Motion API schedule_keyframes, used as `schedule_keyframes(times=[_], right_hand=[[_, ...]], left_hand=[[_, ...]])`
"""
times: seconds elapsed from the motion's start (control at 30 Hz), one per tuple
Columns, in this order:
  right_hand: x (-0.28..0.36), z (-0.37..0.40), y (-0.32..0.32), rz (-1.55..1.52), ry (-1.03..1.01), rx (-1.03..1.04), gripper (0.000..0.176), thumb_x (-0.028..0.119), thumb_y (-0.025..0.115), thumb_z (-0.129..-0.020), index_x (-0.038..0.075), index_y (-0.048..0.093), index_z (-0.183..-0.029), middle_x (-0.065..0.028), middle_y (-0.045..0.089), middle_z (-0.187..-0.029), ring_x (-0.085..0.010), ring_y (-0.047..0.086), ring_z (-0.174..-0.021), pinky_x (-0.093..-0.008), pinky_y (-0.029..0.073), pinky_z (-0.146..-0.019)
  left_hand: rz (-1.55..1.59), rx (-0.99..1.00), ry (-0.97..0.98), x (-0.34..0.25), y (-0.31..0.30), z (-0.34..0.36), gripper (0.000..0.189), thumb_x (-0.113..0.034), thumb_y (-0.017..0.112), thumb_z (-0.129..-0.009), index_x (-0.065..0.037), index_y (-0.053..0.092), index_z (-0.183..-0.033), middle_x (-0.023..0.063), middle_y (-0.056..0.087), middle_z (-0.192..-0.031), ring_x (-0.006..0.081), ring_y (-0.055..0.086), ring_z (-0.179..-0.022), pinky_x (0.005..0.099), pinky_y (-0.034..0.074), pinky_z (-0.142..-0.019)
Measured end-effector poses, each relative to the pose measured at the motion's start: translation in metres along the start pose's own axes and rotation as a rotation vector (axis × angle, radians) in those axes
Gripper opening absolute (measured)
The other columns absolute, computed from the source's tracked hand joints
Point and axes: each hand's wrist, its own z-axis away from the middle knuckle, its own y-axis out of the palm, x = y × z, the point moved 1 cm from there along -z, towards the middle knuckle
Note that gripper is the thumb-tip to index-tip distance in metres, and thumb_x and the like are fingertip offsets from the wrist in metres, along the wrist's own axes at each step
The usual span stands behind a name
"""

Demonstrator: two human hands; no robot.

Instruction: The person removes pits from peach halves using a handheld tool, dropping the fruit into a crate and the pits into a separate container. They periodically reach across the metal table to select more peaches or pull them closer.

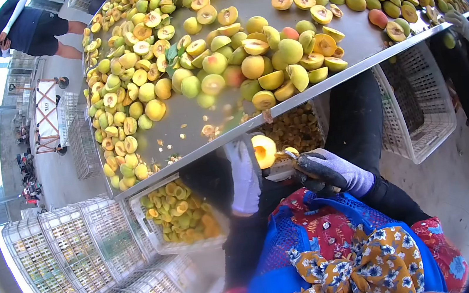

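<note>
At six o'clock off the bench (366, 65), the left grip (244, 172) clasps a halved fruit (264, 150); at its four o'clock, the right grip (328, 171) clamps a tool (290, 152). Scooping seems in hand, calling for steadiness.

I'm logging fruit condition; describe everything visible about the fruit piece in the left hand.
The fruit piece is rounded, its bright yellow cut face facing the camera, with a deeper orange patch, apparently a hollow. The gloved left hand holds it near the table edge; a metal-tipped tool in the right hand points at it, contact unclear.
</note>
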Motion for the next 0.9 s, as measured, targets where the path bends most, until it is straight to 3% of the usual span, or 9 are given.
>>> schedule_keyframes(times=[0.07,0.17,0.33,0.47,0.6,0.7,0.73,0.83,0.9], right_hand=[[-0.002,0.000,-0.011,0.166,0.009,-0.076,0.039,0.043,0.048,-0.100,0.006,0.057,-0.092,0.0027,0.047,-0.063,-0.0045,0.043,-0.052,-0.0211,0.033,-0.045],[0.008,0.000,-0.010,0.200,0.026,-0.189,0.037,0.044,0.049,-0.100,0.007,0.056,-0.099,0.0031,0.048,-0.063,-0.0040,0.044,-0.054,-0.0201,0.034,-0.045],[0.002,-0.011,-0.024,-0.122,0.092,-0.115,0.034,0.039,0.053,-0.099,0.010,0.050,-0.118,-0.0013,0.055,-0.069,-0.0057,0.041,-0.036,-0.0198,0.032,-0.034],[-0.012,-0.024,-0.023,-0.099,0.125,-0.241,0.043,0.033,0.058,-0.097,0.009,0.046,-0.131,-0.0024,0.058,-0.073,-0.0065,0.050,-0.051,-0.0217,0.040,-0.046],[-0.033,-0.030,-0.045,0.220,0.075,-0.382,0.038,0.026,0.060,-0.095,0.005,0.052,-0.125,-0.0031,0.061,-0.077,-0.0084,0.056,-0.062,-0.0232,0.044,-0.053],[-0.025,-0.021,-0.035,0.048,-0.002,-0.490,0.035,0.032,0.061,-0.095,0.004,0.056,-0.115,-0.0021,0.061,-0.074,-0.0082,0.056,-0.062,-0.0233,0.044,-0.053],[-0.020,-0.016,-0.037,0.089,0.063,-0.436,0.036,0.034,0.060,-0.096,0.003,0.057,-0.113,-0.0019,0.060,-0.073,-0.0082,0.056,-0.062,-0.0231,0.044,-0.053],[-0.006,-0.006,-0.039,0.190,0.197,-0.320,0.039,0.040,0.058,-0.097,0.003,0.059,-0.108,-0.0016,0.059,-0.071,-0.0079,0.056,-0.062,-0.0226,0.043,-0.053],[-0.002,-0.007,-0.029,0.228,0.197,-0.331,0.041,0.044,0.056,-0.097,0.004,0.060,-0.104,-0.0016,0.059,-0.070,-0.0076,0.056,-0.062,-0.0224,0.042,-0.053]], left_hand=[[0.065,-0.153,-0.159,-0.006,-0.024,0.009,0.038,-0.033,0.047,-0.102,0.000,0.057,-0.119,0.0085,0.064,-0.096,0.0171,0.065,-0.087,0.0274,0.056,-0.072],[-0.704,-0.512,0.210,0.029,-0.106,0.021,0.044,-0.031,0.042,-0.102,-0.002,0.050,-0.134,0.0199,0.066,-0.110,0.0304,0.068,-0.093,0.0433,0.055,-0.074],[-1.545,-0.847,-0.264,-0.052,-0.136,0.037,0.051,-0.038,0.049,-0.097,-0.005,0.047,-0.136,0.0277,0.058,-0.119,0.0402,0.062,-0.104,0.0458,0.050,-0.086],[-1.332,-0.605,0.177,-0.084,-0.114,-0.053,0.049,-0.034,0.054,-0.093,-0.008,0.047,-0.135,0.0250,0.055,-0.122,0.0417,0.061,-0.102,0.0471,0.050,-0.089],[-1.588,-0.157,0.801,-0.064,-0.084,-0.171,0.060,-0.014,0.067,-0.079,-0.011,0.049,-0.136,0.0208,0.049,-0.130,0.0386,0.055,-0.112,0.0441,0.048,-0.094],[-1.458,-0.073,0.679,-0.070,-0.078,-0.177,0.058,-0.011,0.067,-0.075,-0.011,0.051,-0.131,0.0202,0.045,-0.133,0.0402,0.053,-0.114,0.0447,0.047,-0.096],[-1.374,-0.129,0.720,-0.074,-0.078,-0.170,0.049,-0.010,0.066,-0.079,-0.008,0.051,-0.126,0.0178,0.055,-0.121,0.0331,0.062,-0.098,0.0428,0.054,-0.082],[-0.212,-0.113,0.119,-0.071,-0.081,-0.133,0.036,-0.016,0.063,-0.087,-0.006,0.052,-0.120,0.0124,0.064,-0.102,0.0201,0.064,-0.074,0.0346,0.054,-0.060],[0.220,0.106,0.045,-0.042,-0.086,-0.114,0.039,-0.037,0.049,-0.097,-0.009,0.053,-0.123,0.0102,0.067,-0.095,0.0128,0.060,-0.061,0.0246,0.047,-0.046]])
